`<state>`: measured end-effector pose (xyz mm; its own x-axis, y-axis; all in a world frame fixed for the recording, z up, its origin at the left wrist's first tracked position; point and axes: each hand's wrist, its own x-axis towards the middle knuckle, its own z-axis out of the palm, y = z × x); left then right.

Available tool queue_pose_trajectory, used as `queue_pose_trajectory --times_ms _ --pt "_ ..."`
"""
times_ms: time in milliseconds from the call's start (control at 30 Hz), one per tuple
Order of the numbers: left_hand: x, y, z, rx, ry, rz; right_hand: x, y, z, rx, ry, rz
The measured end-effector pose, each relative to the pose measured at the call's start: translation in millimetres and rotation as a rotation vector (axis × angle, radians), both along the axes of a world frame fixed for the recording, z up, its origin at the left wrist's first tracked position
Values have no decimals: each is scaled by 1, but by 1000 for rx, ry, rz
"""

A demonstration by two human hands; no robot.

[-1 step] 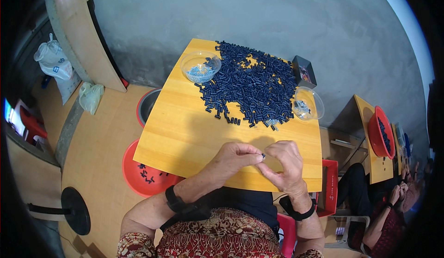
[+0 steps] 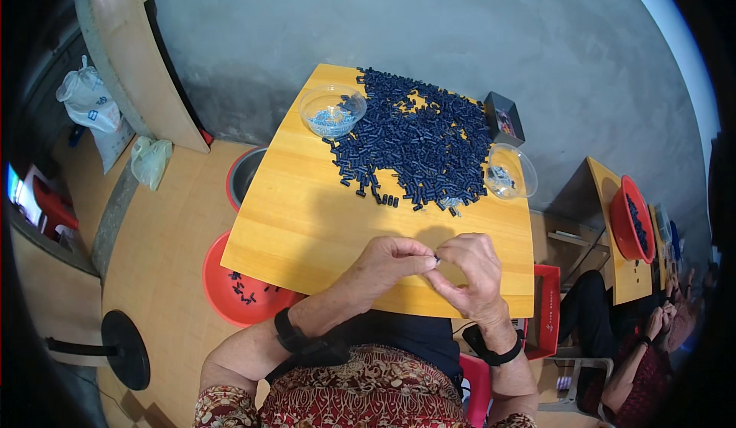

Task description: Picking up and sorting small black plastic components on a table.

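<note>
Over the near part of the yellow table, my two hands meet fingertip to fingertip. My left hand (image 2: 397,263) is closed in a pinch, and a tiny dark piece (image 2: 437,259) shows at its fingertips. The thumb and forefinger of my right hand (image 2: 474,278) close round the same piece from the other side. Most of the piece is hidden by the fingers. Beyond the hands lies a big heap of small black tubular parts (image 2: 422,140). A clear bowl (image 2: 333,113) with small silvery pieces stands left of the heap, and another clear bowl (image 2: 512,171) stands right of it.
A black box (image 2: 504,119) sits at the table's far right. On the floor at left is a red basin (image 2: 230,297) with several black parts. A red crate (image 2: 546,313) stands at right. Further right, another person's hands (image 2: 661,319) are near a red basin (image 2: 630,221).
</note>
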<state>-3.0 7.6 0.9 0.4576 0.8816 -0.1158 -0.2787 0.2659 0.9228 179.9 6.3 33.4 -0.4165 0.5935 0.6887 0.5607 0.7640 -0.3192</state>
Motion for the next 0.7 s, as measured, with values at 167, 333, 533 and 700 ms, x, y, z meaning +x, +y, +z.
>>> queue_pose_trajectory --times_ms 167,333,533,700 --pt "0 0 -1 25 -10 -1 0 0 -2 28 -36 10" --pt "0 0 1 -20 -23 9 0 -1 -5 25 29 -15" --pt "1 0 -3 -51 -25 -4 1 -3 -6 21 9 -25" --pt "1 0 -3 -40 -26 -19 0 -3 -7 16 23 -23"
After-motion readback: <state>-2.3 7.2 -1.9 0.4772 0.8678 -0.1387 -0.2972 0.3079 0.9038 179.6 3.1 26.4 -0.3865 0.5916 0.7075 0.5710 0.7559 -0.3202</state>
